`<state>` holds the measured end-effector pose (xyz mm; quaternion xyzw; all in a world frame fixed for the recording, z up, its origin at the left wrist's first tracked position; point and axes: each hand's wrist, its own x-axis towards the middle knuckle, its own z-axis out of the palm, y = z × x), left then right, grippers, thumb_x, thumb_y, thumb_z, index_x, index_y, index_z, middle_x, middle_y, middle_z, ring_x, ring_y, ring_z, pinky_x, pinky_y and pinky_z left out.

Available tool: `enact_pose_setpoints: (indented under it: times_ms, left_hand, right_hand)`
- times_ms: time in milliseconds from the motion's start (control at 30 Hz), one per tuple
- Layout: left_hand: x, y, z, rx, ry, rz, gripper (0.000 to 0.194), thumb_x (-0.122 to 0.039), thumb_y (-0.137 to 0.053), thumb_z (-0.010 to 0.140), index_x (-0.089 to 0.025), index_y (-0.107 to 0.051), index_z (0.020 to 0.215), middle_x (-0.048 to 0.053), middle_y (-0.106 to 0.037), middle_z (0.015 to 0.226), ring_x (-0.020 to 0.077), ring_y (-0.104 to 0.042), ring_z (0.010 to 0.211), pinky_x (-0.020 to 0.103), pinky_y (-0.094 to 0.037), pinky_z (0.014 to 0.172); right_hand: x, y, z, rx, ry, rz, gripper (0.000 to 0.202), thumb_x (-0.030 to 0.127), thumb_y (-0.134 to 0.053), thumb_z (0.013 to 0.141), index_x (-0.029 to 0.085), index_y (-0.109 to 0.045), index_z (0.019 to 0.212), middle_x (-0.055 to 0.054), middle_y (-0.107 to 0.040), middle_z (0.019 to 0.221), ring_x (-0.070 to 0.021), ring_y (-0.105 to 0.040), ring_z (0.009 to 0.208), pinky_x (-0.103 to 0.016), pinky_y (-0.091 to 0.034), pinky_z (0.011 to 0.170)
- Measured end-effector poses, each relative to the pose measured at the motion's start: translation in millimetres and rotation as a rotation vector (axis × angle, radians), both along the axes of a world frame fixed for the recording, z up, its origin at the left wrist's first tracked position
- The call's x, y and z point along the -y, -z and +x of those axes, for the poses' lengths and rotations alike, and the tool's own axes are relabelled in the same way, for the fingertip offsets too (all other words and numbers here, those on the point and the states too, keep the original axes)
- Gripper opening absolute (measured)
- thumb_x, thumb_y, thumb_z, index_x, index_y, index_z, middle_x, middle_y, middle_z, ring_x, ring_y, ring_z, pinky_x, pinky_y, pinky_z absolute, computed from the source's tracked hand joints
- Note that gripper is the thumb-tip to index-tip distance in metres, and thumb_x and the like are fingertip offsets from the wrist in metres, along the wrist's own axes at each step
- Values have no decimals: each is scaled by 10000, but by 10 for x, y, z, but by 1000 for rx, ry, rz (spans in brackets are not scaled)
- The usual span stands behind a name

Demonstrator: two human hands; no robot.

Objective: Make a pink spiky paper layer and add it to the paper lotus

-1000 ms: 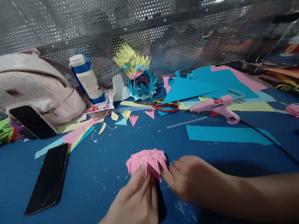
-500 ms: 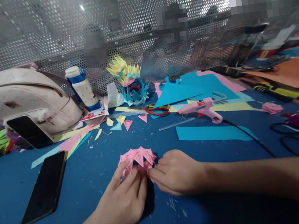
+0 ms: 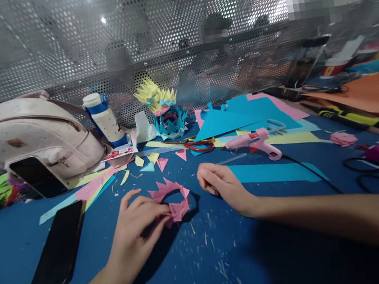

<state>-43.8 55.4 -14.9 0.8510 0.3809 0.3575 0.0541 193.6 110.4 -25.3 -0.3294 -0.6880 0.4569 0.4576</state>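
A ring of folded pink paper (image 3: 180, 206) with pointed tips stands up on the blue table, its middle open. My left hand (image 3: 140, 226) pinches its near left side between thumb and fingers, with the index finger lifted apart. To the right, my right hand (image 3: 221, 182) is curled closed, off the ring, and nothing shows in its fingers. Beyond the ring lie small pink paper triangles (image 3: 162, 164) and yellow scraps (image 3: 139, 161). A pink glue gun (image 3: 251, 141) lies past my right hand, near a blue paper strip (image 3: 274, 172).
Red-handled scissors (image 3: 200, 146) lie behind the scraps. Further back stand a blue and yellow paper model (image 3: 170, 121), a bottle (image 3: 105, 121) and a backpack (image 3: 40, 134). Blue sheets (image 3: 242, 113) lie at the back right. A phone (image 3: 56, 250) is at the left; the glue gun's cord (image 3: 310, 174) trails right.
My right hand has let go of the pink ring and moved up and right. The ring, still in my left hand, has tilted so that its opening shows.
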Motion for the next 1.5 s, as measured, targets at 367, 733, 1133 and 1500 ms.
enact_pose_setpoints:
  times_ms: [367,733,1133,1500]
  left_hand:
    - [-52,82,-60,215,-97,-219,86,-233,-594,901,-254,-676,917,-29,-738,879,169,-676,805,406,-406,1009]
    - [-130,-16,-144,377,-163,-365,247,-314,-437,987,-225,-667,998,32,-688,960,181,-624,910,305,-463,828]
    - [-172,78,-126,270,-80,-471,314,-337,-400,993,-268,-558,1256,71,-551,1310,227,-550,1156,410,-424,1012]
    - [-658,-312,-81,-35,-74,-123,214,-251,-487,950,-224,-610,1123,59,-663,1145,215,-585,1089,391,-404,972]
  right_hand:
    - [-10,48,-35,19,-214,-200,200,324,-440,970,173,-548,1045,44,-517,606,-77,-417,507,-200,-327,485]
    - [16,32,-13,8,-211,-208,239,318,-397,997,161,-578,1004,58,-532,522,-60,-392,403,-176,-320,419]
    - [31,36,-18,125,-282,-172,239,289,-396,988,154,-593,975,51,-546,543,-61,-425,424,-169,-355,444]
    - [83,-29,-11,231,-333,-26,233,216,-407,969,151,-627,927,55,-541,517,-61,-465,428,-161,-389,478]
